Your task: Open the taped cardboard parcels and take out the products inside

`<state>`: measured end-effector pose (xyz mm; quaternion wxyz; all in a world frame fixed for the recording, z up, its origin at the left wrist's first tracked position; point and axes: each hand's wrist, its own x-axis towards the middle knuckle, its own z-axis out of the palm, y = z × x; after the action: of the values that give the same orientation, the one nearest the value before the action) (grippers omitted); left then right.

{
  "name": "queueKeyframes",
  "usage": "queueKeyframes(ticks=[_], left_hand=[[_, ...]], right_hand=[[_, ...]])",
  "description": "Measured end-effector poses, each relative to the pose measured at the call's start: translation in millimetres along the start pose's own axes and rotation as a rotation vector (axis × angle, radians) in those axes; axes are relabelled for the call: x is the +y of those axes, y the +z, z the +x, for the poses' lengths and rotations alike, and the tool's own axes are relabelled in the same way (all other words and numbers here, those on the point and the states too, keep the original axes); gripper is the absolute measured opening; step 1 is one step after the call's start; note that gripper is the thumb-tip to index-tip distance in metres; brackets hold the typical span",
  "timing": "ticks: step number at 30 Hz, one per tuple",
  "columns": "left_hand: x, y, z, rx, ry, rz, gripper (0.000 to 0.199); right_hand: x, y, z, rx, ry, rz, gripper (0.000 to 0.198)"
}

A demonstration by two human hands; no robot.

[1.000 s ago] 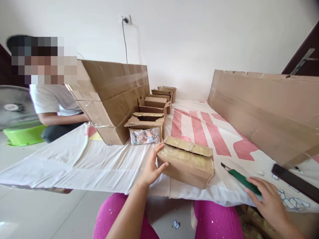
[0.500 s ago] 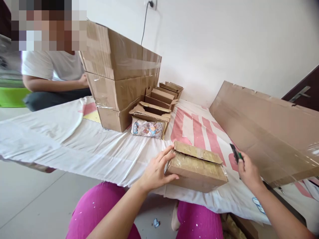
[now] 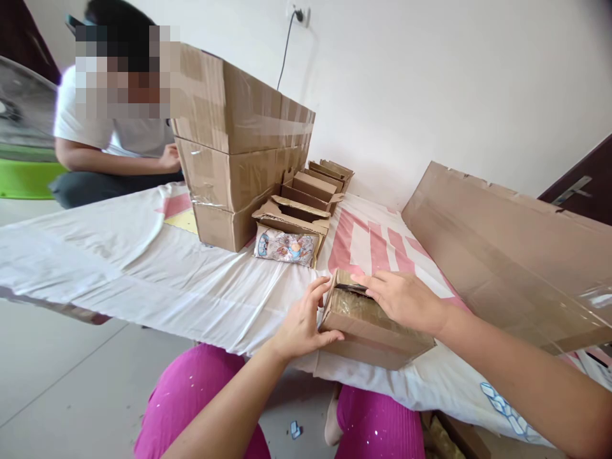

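Observation:
A small cardboard box (image 3: 368, 347) lies before me at the table's near edge, its top flap slightly raised. My left hand (image 3: 303, 322) grips the box's left end, thumb along the front side and fingers at the top corner. Across the top reaches my right hand (image 3: 401, 299), fingers closed at the flap's edge. A dark strip of the utility knife (image 3: 352, 289) seems to show at the gap under the flap; the rest of it is hidden by the hand.
Stacked taped cartons (image 3: 253, 153) stand left of a row of open boxes (image 3: 310, 188). A printed packet (image 3: 285, 247) leans on the nearest one. At right is a large cardboard panel (image 3: 507, 255). Another person (image 3: 115, 150) sits behind the stack. A white cloth (image 3: 119, 274) covers the table.
My right hand has moved left with the utility knife, from beside the large panel onto the box's top flap. My left hand stays at the box's left end.

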<state>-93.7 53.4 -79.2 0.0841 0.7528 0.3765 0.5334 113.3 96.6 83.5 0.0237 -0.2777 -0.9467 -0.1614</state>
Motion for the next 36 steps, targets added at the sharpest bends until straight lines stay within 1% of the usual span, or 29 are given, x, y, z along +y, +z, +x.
queueKeyframes(ticks=[3,5,7,9,11,14,16,18,20,22,25,28,29,30,31,33,35,36], left_hand=[[0.1,-2.4,-1.4,-0.033,-0.028,0.016,0.091],[0.0,-3.8,-2.1,-0.048,-0.046,0.020,0.089],[-0.2,-4.7,-2.8,-0.057,-0.056,0.020,0.085],[-0.2,-5.3,-3.3,-0.062,-0.055,0.022,0.081],[-0.1,-5.2,-3.6,-0.063,-0.054,0.027,0.079],[0.6,-4.1,-3.4,-0.073,-0.057,0.034,0.077],[1.6,-2.9,-2.7,-0.083,-0.057,0.039,0.077],[2.9,-1.9,-1.5,-0.084,-0.049,0.046,0.076],[4.4,-1.4,-0.1,-0.077,-0.042,0.055,0.074],[5.4,-1.2,1.1,-0.069,-0.039,0.060,0.071],[6.2,-0.6,2.4,-0.058,-0.038,0.060,0.066],[6.2,0.1,2.8,-0.048,-0.035,0.064,0.064],[6.2,0.2,2.7,-0.046,-0.034,0.067,0.064],[6.1,0.3,2.6,-0.044,-0.032,0.069,0.065],[6.0,0.3,2.5,-0.044,-0.030,0.071,0.065],[6.1,0.1,2.2,-0.044,-0.026,0.072,0.065],[6.3,-0.2,2.2,-0.044,-0.022,0.069,0.064],[6.6,-0.3,2.3,-0.043,-0.021,0.066,0.064]], right_hand=[[3.3,-2.3,-7.8,-0.047,0.007,-0.082,0.039],[9.4,-7.7,-21.6,-0.111,0.019,-0.136,0.039],[18.8,-13.7,-41.5,-0.187,0.059,-0.166,0.039],[30.8,-18.4,-66.1,-0.255,0.131,-0.166,0.039],[44.0,-21.1,-93.5,-0.279,0.225,-0.127,0.038],[62.0,-19.3,-133.5,-0.248,0.381,-0.010,0.036],[70.7,-12.1,-155.9,-0.209,0.502,0.064,0.037],[76.0,2.6,-173.0,-0.156,0.638,0.132,0.041],[77.7,25.2,-184.8,-0.130,0.762,0.202,0.044],[75.5,53.4,-191.8,-0.174,0.827,0.241,0.045],[66.1,95.6,-195.6,-0.291,0.833,0.211,0.044],[55.8,124.5,-194.0,-0.358,0.781,0.214,0.040],[53.7,129.6,-192.6,-0.346,0.742,0.228,0.037],[52.3,132.3,-190.8,-0.306,0.699,0.243,0.035],[51.5,132.4,-188.6,-0.235,0.663,0.260,0.032],[50.5,125.2,-182.6,-0.016,0.642,0.295,0.032],[47.4,109.7,-174.4,0.241,0.661,0.338,0.033],[44.4,100.1,-169.6,0.348,0.653,0.359,0.032]])
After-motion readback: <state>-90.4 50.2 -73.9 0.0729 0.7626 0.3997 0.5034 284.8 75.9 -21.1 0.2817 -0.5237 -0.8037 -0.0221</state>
